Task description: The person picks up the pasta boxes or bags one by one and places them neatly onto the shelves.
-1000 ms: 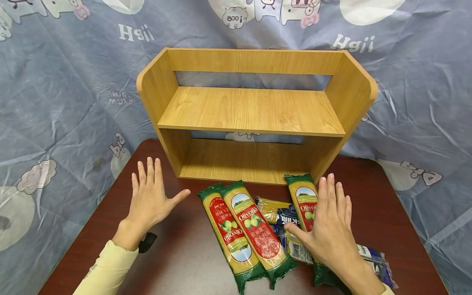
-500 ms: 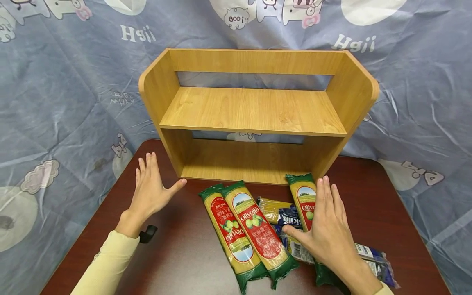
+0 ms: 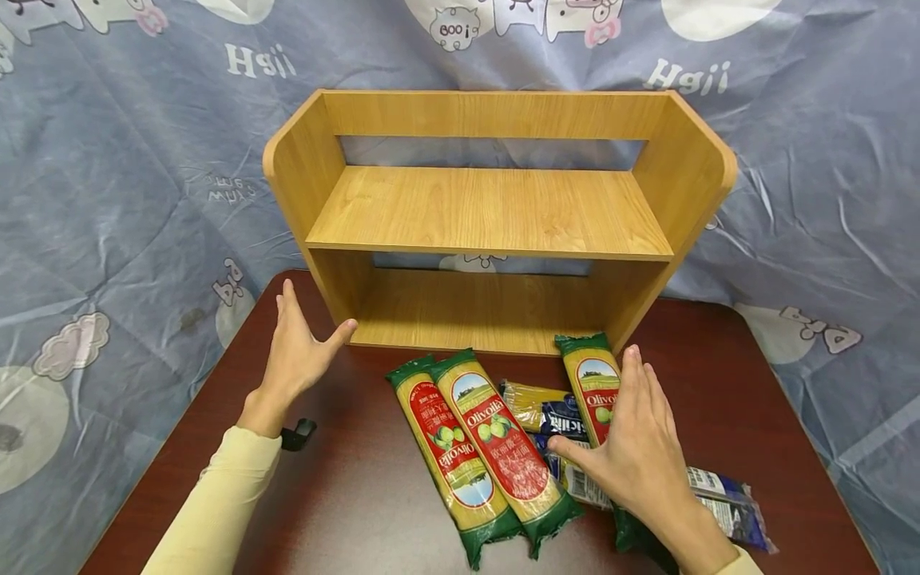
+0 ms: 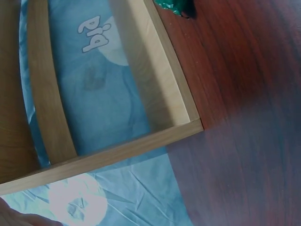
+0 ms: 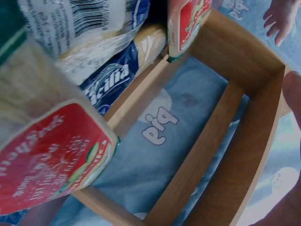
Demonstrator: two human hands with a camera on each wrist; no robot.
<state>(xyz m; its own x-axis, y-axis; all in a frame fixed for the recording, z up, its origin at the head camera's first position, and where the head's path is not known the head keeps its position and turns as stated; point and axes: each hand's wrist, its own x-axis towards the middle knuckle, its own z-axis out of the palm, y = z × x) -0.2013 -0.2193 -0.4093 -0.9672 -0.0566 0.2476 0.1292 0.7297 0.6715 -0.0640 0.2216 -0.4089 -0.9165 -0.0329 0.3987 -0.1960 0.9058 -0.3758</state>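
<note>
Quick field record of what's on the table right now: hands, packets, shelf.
left hand: open, fingers straight, by the shelf's lower left corner, holding nothing
right hand: open, fingers straight, over the rightmost pasta packet; contact cannot be told
two pasta packets: side by side, flat, slanted, left of the right hand
blue packet: lies partly beneath the rightmost packet
wooden shelf: two tiers, both bare, at the table's far edge
table: dark red-brown wood
backdrop: blue cartoon-print cloth

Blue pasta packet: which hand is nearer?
Right. The right hand rests over the blue pasta packet; the left hand hovers far off, by the wooden shelf corner.
</note>
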